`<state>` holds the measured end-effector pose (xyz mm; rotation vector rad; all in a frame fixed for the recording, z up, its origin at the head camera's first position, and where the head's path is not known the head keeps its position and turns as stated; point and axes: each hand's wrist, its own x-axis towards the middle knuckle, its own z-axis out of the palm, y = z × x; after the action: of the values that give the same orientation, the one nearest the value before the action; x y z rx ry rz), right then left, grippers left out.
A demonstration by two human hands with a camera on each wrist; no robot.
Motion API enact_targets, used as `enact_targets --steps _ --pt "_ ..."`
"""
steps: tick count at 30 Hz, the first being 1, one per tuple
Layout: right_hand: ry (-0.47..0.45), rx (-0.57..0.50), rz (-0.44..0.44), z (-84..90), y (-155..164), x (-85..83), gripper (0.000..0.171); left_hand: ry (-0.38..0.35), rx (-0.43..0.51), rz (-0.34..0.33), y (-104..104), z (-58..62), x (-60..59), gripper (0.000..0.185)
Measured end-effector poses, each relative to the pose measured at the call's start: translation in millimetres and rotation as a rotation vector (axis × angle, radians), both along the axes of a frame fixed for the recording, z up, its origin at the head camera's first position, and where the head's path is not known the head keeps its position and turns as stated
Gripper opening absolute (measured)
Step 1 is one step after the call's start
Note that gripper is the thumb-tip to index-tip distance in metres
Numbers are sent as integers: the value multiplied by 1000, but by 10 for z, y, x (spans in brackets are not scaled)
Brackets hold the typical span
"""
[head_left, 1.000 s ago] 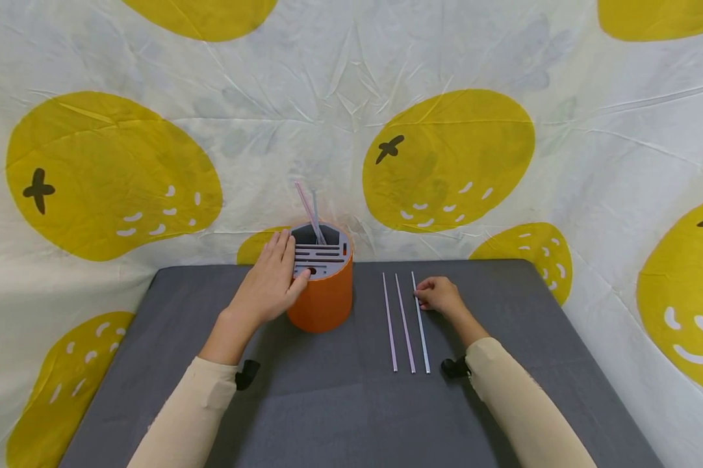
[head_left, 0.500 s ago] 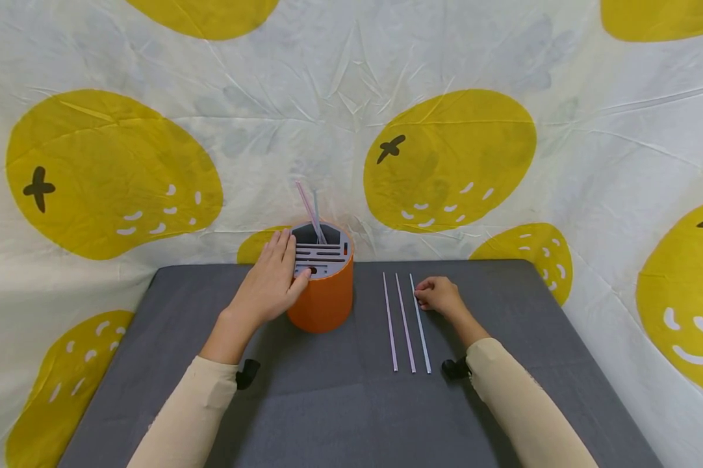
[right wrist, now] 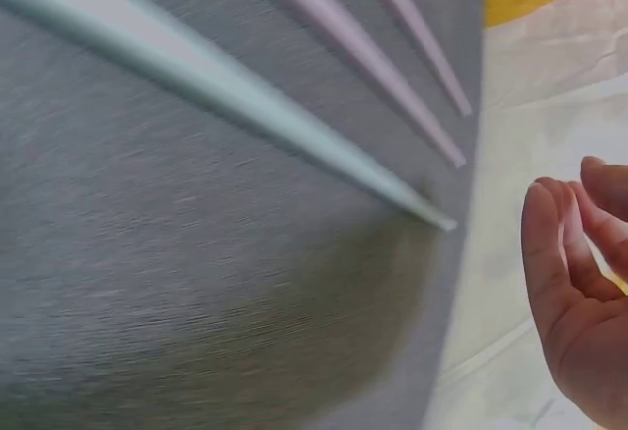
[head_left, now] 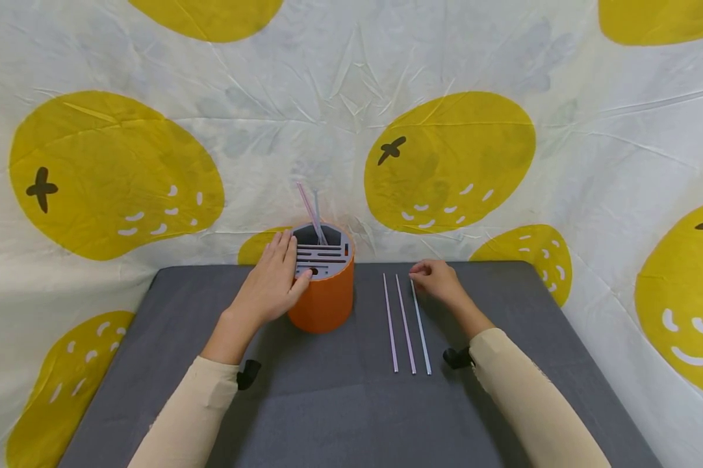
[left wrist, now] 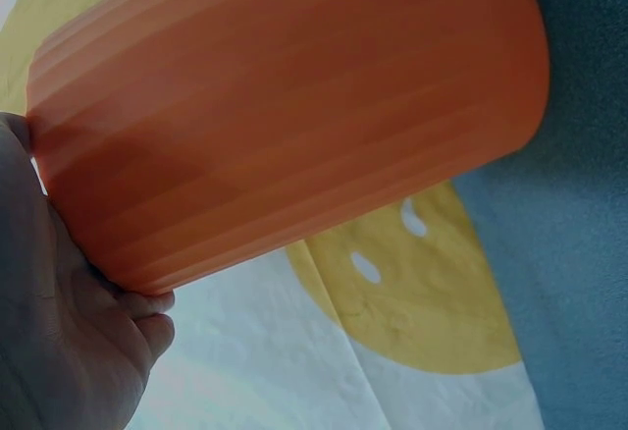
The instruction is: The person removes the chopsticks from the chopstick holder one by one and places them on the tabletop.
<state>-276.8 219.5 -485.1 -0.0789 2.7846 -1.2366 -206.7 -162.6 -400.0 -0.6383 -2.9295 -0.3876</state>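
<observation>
since the frame half a second back the right hand [head_left: 436,279] has moved up and away from the straw it was touching; it now sits by the far tip of the right straw [head_left: 420,323], near it but, in the wrist view, apart from it. its fingers [right wrist: 554,243] are loosely curled with thumb and forefinger close together, holding nothing. the left hand [head_left: 272,281] has not shifted: palm and straight fingers rest against the side and top rim of the orange holder [head_left: 325,299], thumb on the grey slotted lid [head_left: 322,255]; a resting hold, not a clenched one. three straws lie parallel on the grey mat [head_left: 328,403], right of the holder: left straw [head_left: 390,323], middle straw [head_left: 405,323], then the right one, close together, not touching. two more straws [head_left: 310,213] stand tilted in the holder's back opening. holder stands upright near the mat's far edge. backdrop: pale cloth with yellow fruit print [head_left: 447,159]
</observation>
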Motion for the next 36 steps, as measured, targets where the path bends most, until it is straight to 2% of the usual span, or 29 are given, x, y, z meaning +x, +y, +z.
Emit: enact_targets --steps 6,21,24,30,32,36 --pt "92 -18 82 287 -177 -65 24 1 -4 -8 -3 2 13 79" --pt "169 -152 210 938 -811 -262 33 -3 -7 -10 -3 10 19 78" --pt "193 -181 214 1023 -940 -296 33 -1 -8 -11 -3 6 15 78" --pt "219 -312 238 1114 -1213 -361 31 4 -11 -9 -4 4 8 78" --pt "230 -300 241 1146 -1300 -371 32 2 -10 -8 -5 9 7 78" --pt "242 -211 243 1198 -1449 -373 34 0 -4 -7 -5 12 6 78"
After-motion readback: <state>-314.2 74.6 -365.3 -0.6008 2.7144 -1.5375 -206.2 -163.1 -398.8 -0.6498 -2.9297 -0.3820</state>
